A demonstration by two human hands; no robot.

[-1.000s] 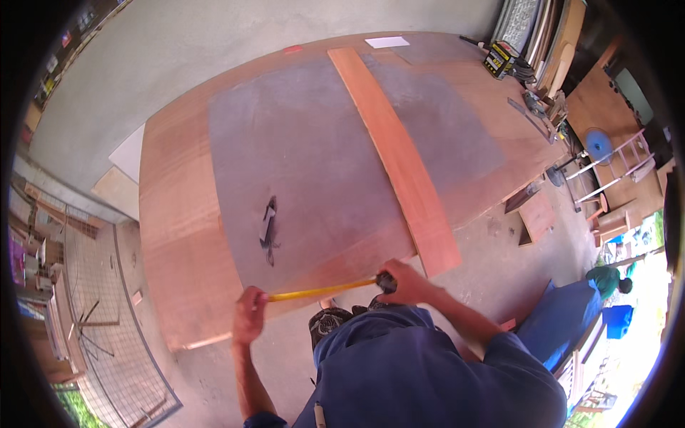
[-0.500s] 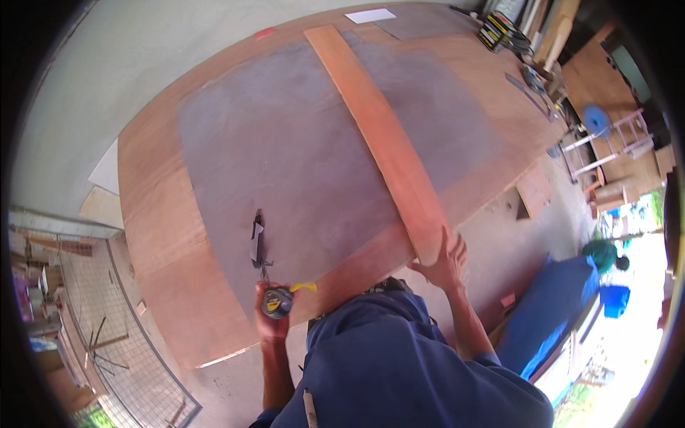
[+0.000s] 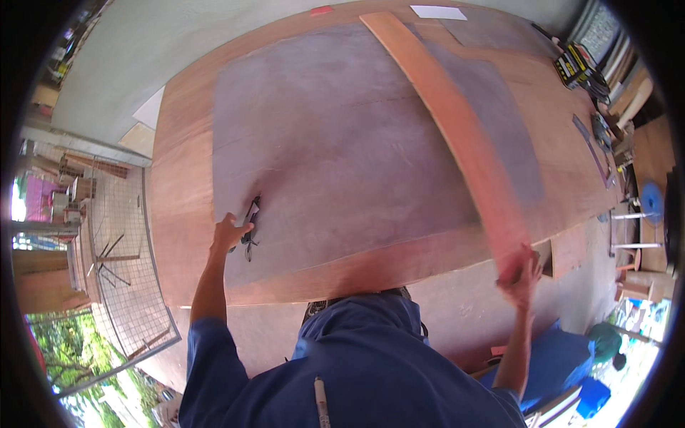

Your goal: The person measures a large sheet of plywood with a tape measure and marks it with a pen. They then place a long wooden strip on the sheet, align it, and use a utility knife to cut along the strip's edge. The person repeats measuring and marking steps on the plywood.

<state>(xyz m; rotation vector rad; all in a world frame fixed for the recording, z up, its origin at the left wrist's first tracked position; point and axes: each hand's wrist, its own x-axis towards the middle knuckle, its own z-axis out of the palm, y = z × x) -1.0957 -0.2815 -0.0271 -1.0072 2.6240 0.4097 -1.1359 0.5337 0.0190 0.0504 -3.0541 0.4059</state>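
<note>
A long reddish-brown wooden board [image 3: 444, 96] lies slantwise across a large wooden tabletop [image 3: 178, 185] with a grey-stained middle. My right hand [image 3: 522, 278] is closed round its near end, which sticks out past the table's front edge and is smeared by motion. At the left, my left hand [image 3: 230, 232] is bent low over the grey surface. Its fingers curl round a tape measure [image 3: 232, 249], of which only a dark edge shows below the palm. Just beside those fingertips lies a slim black tool [image 3: 253, 210]; its kind I cannot make out.
A black and yellow box-shaped machine [image 3: 573, 65] stands at the far right of the table, near a metal square [image 3: 592, 148]. White paper [image 3: 438, 12] lies at the back. A wire-mesh panel [image 3: 128, 285] stands left, and a blue cover [image 3: 553, 364] is behind at the right.
My left hand has moved left and forward, beside the black tool, with the tape measure now mostly hidden. My right hand has swung the board's near end to the right. The view has shifted too.
</note>
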